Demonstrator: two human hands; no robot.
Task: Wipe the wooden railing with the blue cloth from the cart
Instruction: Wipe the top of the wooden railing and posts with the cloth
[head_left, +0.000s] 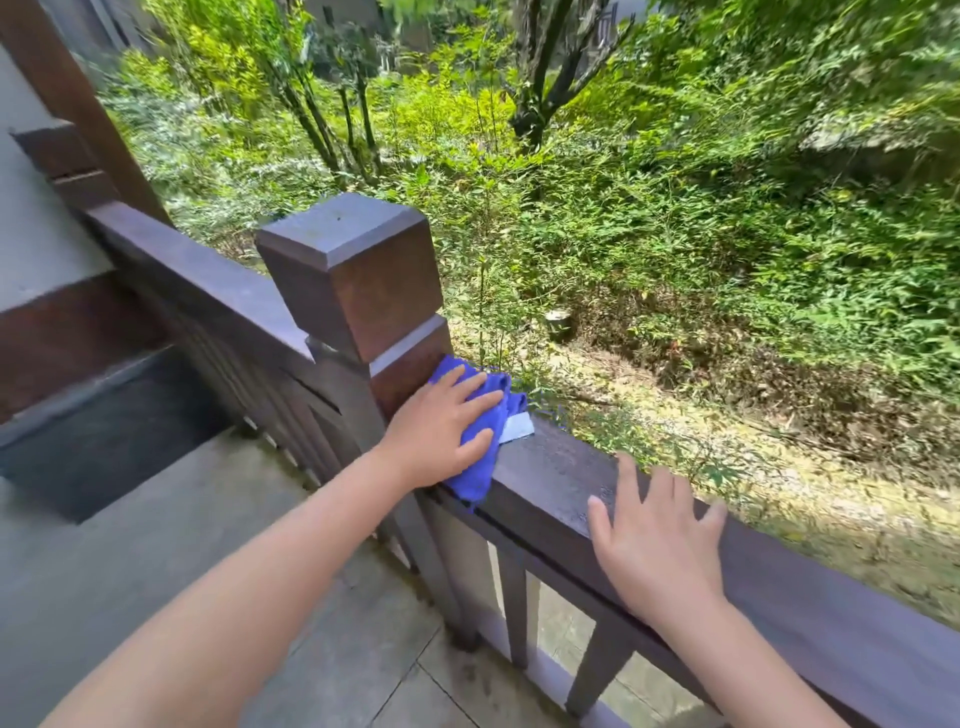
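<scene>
Railing (561, 473): cloth (480, 452) under left hand (441, 431) (post (358, 280) blocks).

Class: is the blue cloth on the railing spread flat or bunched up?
Bunched up: the cloth lies in folds under the left hand, one end hanging over the railing's near edge.
</scene>
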